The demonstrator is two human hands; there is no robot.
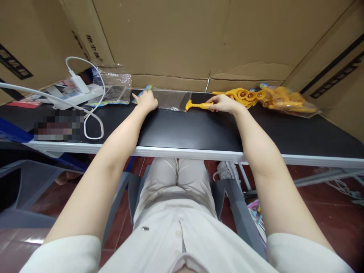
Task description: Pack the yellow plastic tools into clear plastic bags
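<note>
My right hand [224, 103] is closed on the handle of a yellow plastic toy [196, 105] that lies on the black table [193, 131], its head pointing left. My left hand [147, 101] rests with fingers curled on the left end of a clear plastic bag [173, 99] with a colourful header card [142, 93]; the bag's open end faces the toy. Behind my right hand lies a loose heap of yellow toy pieces [241, 94].
A clear bag of more yellow toys [287, 100] lies at the far right. On the left stand a white power strip [82, 93] with a charger and looping cable [93, 121], and more empty bags [112, 89]. Cardboard walls [182, 38] enclose the table.
</note>
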